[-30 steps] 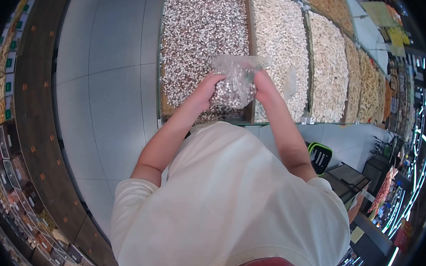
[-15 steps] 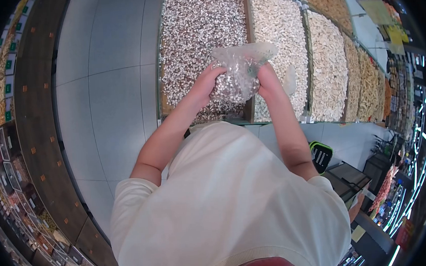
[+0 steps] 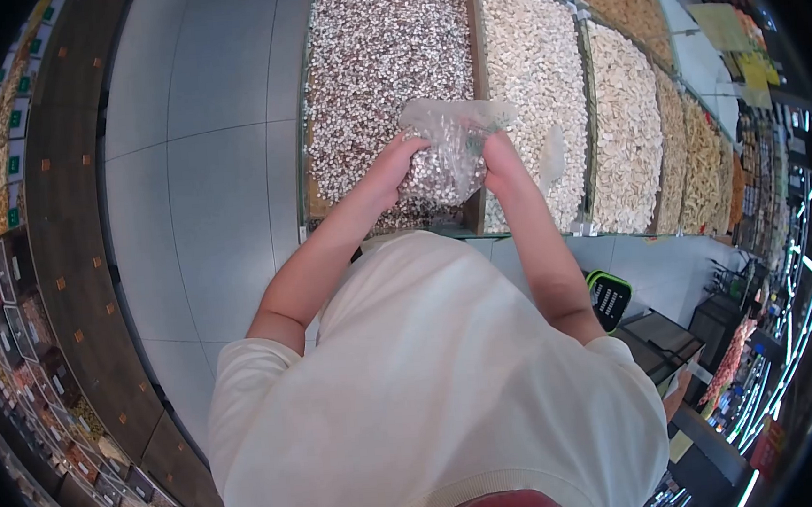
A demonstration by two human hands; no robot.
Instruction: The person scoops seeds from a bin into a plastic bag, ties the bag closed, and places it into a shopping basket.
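A clear plastic bag with small pale-and-dark pieces in its lower part is held between my two hands. On its left side, my left hand is closed on the plastic near the top. My right hand grips the opposite side, its fingers partly hidden by the bag. The bag's loose top flares out above both hands. Beneath it lies a bin of similar mottled white-and-brown pieces, with a bin of whitish pieces to the right.
A translucent scoop-like object lies on the whitish pieces. Further right are bins of pale flat slices. A green-rimmed black basket is beside my right elbow. Tiled floor stretches left toward a dark wooden shelf unit.
Both hands have moved slightly toward my body with the bag, and the right hand has come a little closer to the left. The bag's top has shifted slightly left.
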